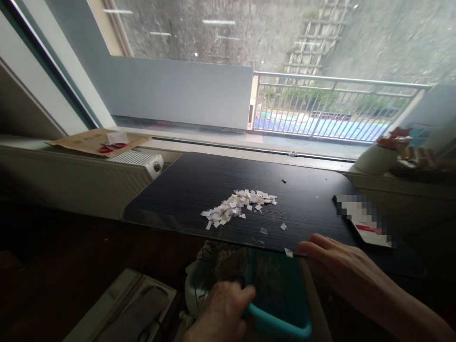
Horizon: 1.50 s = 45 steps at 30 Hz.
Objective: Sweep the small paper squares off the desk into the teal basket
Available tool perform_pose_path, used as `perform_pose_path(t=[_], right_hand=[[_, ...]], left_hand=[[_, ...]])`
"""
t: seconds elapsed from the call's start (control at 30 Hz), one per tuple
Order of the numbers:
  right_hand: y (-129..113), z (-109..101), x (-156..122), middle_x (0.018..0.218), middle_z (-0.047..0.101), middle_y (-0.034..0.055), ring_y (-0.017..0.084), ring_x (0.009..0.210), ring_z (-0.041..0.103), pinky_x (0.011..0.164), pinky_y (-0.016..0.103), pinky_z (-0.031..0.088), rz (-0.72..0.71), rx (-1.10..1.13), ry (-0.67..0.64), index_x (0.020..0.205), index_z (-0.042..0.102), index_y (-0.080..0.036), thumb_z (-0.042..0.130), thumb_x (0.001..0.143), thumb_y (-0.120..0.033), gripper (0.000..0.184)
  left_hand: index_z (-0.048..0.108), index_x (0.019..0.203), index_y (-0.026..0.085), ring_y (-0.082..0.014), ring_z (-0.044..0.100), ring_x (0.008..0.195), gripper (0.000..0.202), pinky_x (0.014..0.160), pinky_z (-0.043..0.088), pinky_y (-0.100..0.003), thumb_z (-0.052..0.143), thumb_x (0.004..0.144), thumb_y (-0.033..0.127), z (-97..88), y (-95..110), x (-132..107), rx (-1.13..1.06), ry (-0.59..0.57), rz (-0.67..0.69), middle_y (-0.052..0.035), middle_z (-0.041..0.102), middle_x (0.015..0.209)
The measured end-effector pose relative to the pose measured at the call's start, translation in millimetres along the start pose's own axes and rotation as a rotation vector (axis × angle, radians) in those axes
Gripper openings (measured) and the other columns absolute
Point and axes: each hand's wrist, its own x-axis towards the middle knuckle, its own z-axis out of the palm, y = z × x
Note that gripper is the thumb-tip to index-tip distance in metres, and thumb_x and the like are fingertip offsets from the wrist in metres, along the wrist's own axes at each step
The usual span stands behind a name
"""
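Observation:
A loose heap of small white paper scraps [235, 206] lies on the dark tabletop [199, 173], with a few single pieces toward the near edge. My right hand [335, 256] rests at that edge, fingers stretched out over the surface. One scrap [288, 252] sits at the edge just left of its fingertips. Below the table, my left hand [226, 304] is closed on the rim of a teal plastic bin [278, 325]. The bin stands partly under the edge, and its inside is dark.
A phone-like flat object [366, 225], partly pixelated, lies on the table's right side. Red-handled scissors [113, 147] rest on a brown envelope [81, 140] above a white radiator [138, 161]. A white vase [375, 159] stands right. An open box [131, 308] sits lower left.

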Motion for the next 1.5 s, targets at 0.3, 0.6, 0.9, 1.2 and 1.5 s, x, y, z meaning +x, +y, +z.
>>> perform_pose_path(t=[0.3, 0.6, 0.9, 1.2, 1.5], right_hand=[[9, 19, -9, 0.090, 0.062, 0.0042, 0.015, 0.071, 0.061, 0.059, 0.024, 0.045, 0.049, 0.095, 0.142, 0.107, 0.058, -0.028, 0.032, 0.095, -0.023, 0.028], [10, 27, 31, 0.092, 0.067, 0.0065, 0.019, 0.082, 0.062, 0.073, 0.030, 0.045, 0.174, 0.002, 0.264, 0.096, 0.063, -0.020, 0.040, 0.092, -0.018, 0.023], [-7, 27, 52, 0.086, 0.066, 0.0050, 0.017, 0.079, 0.059, 0.070, 0.027, 0.042, 0.032, 0.123, 0.229, 0.093, 0.063, -0.019, 0.042, 0.092, -0.018, 0.022], [-18, 24, 36, 0.085, 0.063, 0.0038, 0.016, 0.078, 0.057, 0.071, 0.027, 0.043, 0.014, 0.210, 0.162, 0.097, 0.062, -0.019, 0.041, 0.094, -0.020, 0.022], [-8, 25, 36, 0.090, 0.065, 0.0036, 0.016, 0.080, 0.059, 0.072, 0.027, 0.044, 0.017, 0.181, 0.200, 0.100, 0.062, -0.022, 0.041, 0.094, -0.022, 0.022]], left_hand=[[0.055, 0.078, 0.023, -0.0207, 0.058, 0.083, 0.026, 0.066, 0.040, -0.026, 0.076, 0.069, 0.036, -29.1, 2, -2, -0.085, 0.003, 0.140, 0.0010, 0.059, 0.088], [0.059, 0.086, 0.022, -0.0222, 0.058, 0.080, 0.029, 0.066, 0.042, -0.028, 0.073, 0.074, 0.044, -38.5, 26, 13, 0.060, 0.016, 0.271, -0.0020, 0.060, 0.087], [0.060, 0.090, 0.022, -0.0235, 0.059, 0.077, 0.033, 0.064, 0.044, -0.029, 0.076, 0.070, 0.042, -43.5, 35, 14, 0.143, 0.070, 0.361, -0.0029, 0.061, 0.088], [0.059, 0.088, 0.022, -0.0231, 0.060, 0.075, 0.026, 0.060, 0.043, -0.028, 0.066, 0.078, 0.045, -46.9, 38, 11, 0.163, 0.068, 0.427, -0.0031, 0.060, 0.085], [0.059, 0.090, 0.022, -0.0213, 0.059, 0.074, 0.031, 0.059, 0.042, -0.026, 0.074, 0.071, 0.043, -48.1, 34, 9, 0.114, 0.085, 0.402, -0.0016, 0.059, 0.086]])
